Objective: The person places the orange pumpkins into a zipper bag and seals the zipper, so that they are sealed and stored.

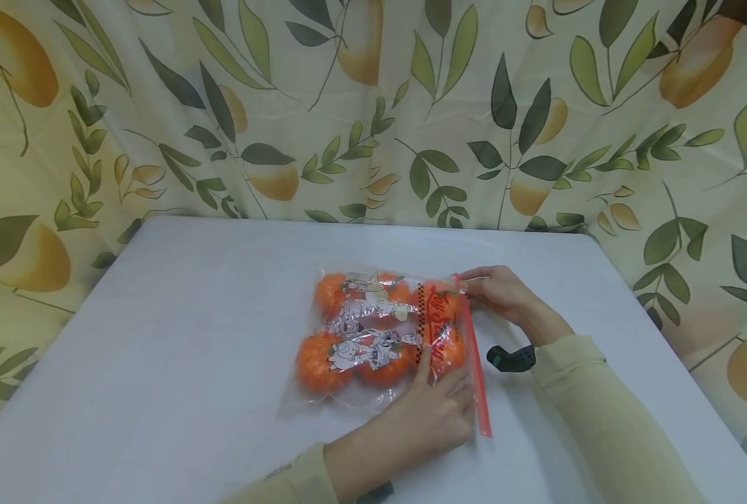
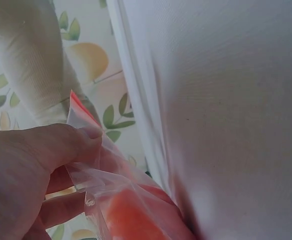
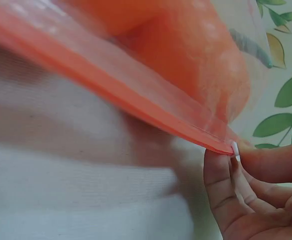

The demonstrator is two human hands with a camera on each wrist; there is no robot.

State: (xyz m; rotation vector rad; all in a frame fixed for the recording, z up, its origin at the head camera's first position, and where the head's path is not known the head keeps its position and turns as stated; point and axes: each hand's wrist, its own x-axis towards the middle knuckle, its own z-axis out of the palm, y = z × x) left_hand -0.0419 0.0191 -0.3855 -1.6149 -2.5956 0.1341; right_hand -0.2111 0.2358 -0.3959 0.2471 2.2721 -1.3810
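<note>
A clear zip bag [image 1: 373,323] with printed cartoon figures and red lettering lies flat on the white table. Several round orange items [image 1: 323,364], bumpy and fruit-like, fill it. Along its right side runs a red zip strip [image 1: 479,378]. My right hand [image 1: 505,297] pinches the strip's far end between thumb and fingers; a small white zip slider [image 3: 235,151] shows right at those fingertips in the right wrist view. Near the strip's closer end, my left hand [image 1: 433,413] holds the bag's edge. In the left wrist view its thumb lies over the clear plastic [image 2: 88,150].
The white-covered table [image 1: 159,336] spreads out around the bag. A fruit-and-leaf patterned cloth [image 1: 373,112] hangs behind it. A dark wrist device [image 1: 512,358] sticks out by the right cuff, above the table.
</note>
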